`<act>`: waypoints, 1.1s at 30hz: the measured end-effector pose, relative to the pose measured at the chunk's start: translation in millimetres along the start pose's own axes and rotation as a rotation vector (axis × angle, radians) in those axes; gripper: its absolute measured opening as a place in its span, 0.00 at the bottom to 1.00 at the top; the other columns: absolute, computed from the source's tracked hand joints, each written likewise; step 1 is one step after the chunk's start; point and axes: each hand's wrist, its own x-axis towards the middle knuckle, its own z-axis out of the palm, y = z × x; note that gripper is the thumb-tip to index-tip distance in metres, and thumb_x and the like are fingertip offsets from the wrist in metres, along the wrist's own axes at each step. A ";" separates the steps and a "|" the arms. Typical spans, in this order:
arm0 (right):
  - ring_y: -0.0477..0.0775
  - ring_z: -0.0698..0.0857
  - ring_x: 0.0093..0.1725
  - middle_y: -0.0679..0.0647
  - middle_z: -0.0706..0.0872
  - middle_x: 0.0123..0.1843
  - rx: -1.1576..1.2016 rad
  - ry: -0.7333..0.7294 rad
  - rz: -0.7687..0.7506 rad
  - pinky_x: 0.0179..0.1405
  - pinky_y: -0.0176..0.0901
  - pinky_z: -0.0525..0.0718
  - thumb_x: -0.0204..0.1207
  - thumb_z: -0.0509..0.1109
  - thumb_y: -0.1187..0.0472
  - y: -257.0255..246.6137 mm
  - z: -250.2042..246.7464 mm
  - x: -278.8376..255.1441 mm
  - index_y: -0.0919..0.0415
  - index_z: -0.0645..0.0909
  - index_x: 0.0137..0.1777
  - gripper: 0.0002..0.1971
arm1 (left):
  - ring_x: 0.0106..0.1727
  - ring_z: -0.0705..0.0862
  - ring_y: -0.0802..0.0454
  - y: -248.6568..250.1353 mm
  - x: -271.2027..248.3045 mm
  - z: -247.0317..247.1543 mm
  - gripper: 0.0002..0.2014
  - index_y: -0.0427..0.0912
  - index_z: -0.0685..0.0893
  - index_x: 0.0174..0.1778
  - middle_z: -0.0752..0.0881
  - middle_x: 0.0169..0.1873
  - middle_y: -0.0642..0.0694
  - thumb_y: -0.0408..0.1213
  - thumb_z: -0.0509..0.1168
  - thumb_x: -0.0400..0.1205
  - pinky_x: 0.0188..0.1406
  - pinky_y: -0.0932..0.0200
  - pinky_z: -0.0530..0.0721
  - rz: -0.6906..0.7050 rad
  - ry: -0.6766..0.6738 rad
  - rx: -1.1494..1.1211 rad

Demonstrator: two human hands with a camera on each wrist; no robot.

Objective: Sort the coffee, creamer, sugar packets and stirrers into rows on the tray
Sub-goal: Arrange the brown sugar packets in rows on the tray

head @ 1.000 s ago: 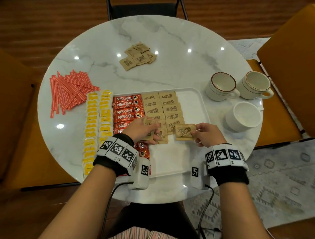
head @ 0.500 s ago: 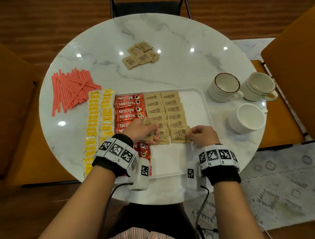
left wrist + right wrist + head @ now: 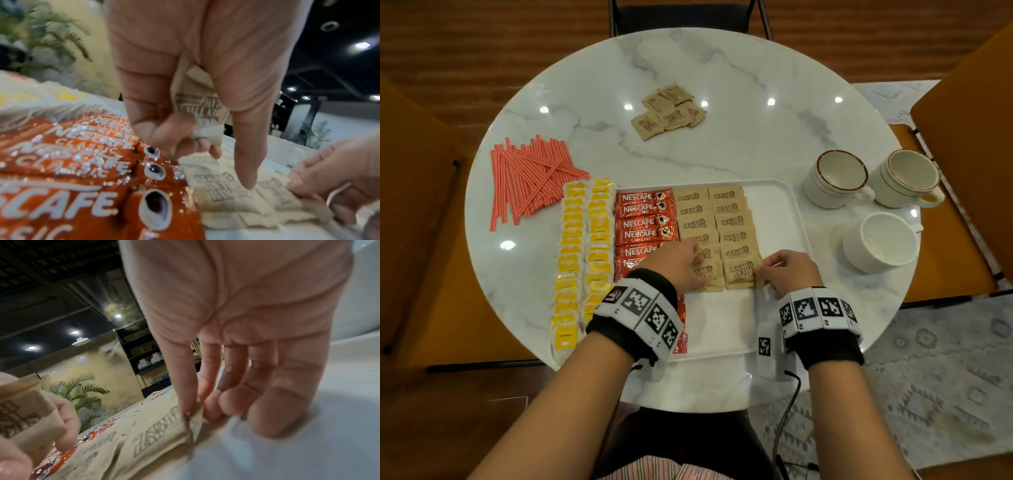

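A white tray (image 3: 774, 212) holds a column of red coffee sachets (image 3: 643, 219) and two columns of brown sugar packets (image 3: 732, 222). Yellow creamer packets (image 3: 585, 246) lie in two columns along its left edge. My right hand (image 3: 784, 270) pinches the right edge of the nearest sugar packet (image 3: 739, 272), which lies at the near end of the right sugar column. My left hand (image 3: 681, 263) grips spare sugar packets (image 3: 197, 100) in its curled fingers, and its index fingertip (image 3: 246, 178) touches the nearest packet of the left column. Red stirrers (image 3: 530, 178) are heaped on the table, off the tray.
A small pile of loose sugar packets (image 3: 667, 111) lies at the far middle of the round marble table (image 3: 739, 137). Three white cups (image 3: 839, 178) stand to the right of the tray. Chairs surround the table.
My right hand has carried the sugar packet left and laid it at the near end of the right sugar column. The left hand has stayed put.
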 end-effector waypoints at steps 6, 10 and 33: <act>0.49 0.78 0.26 0.52 0.81 0.29 -0.007 -0.025 0.031 0.49 0.53 0.86 0.71 0.73 0.64 -3.0 -2.1 -1.4 0.56 0.77 0.32 0.10 | 0.59 0.78 0.47 4.8 -0.2 10.1 0.32 0.44 0.67 0.68 0.74 0.62 0.45 0.53 0.71 0.74 0.56 0.49 0.82 0.000 0.086 0.317; 0.52 0.80 0.31 0.52 0.81 0.30 -0.007 -0.014 0.033 0.52 0.55 0.86 0.72 0.73 0.65 -3.0 -1.8 -1.7 0.55 0.76 0.31 0.11 | 0.62 0.77 0.46 4.5 0.1 13.8 0.35 0.44 0.66 0.69 0.73 0.63 0.45 0.54 0.72 0.72 0.57 0.48 0.82 -0.017 0.100 0.341; 0.50 0.81 0.37 0.51 0.81 0.38 0.132 -0.103 -0.168 0.43 0.47 0.85 0.72 0.73 0.63 -20.4 -17.0 -13.1 0.54 0.79 0.41 0.06 | 0.49 0.77 0.55 8.6 -2.6 -6.5 0.25 0.44 0.71 0.65 0.77 0.54 0.50 0.40 0.73 0.75 0.49 0.65 0.79 0.078 -0.011 -0.066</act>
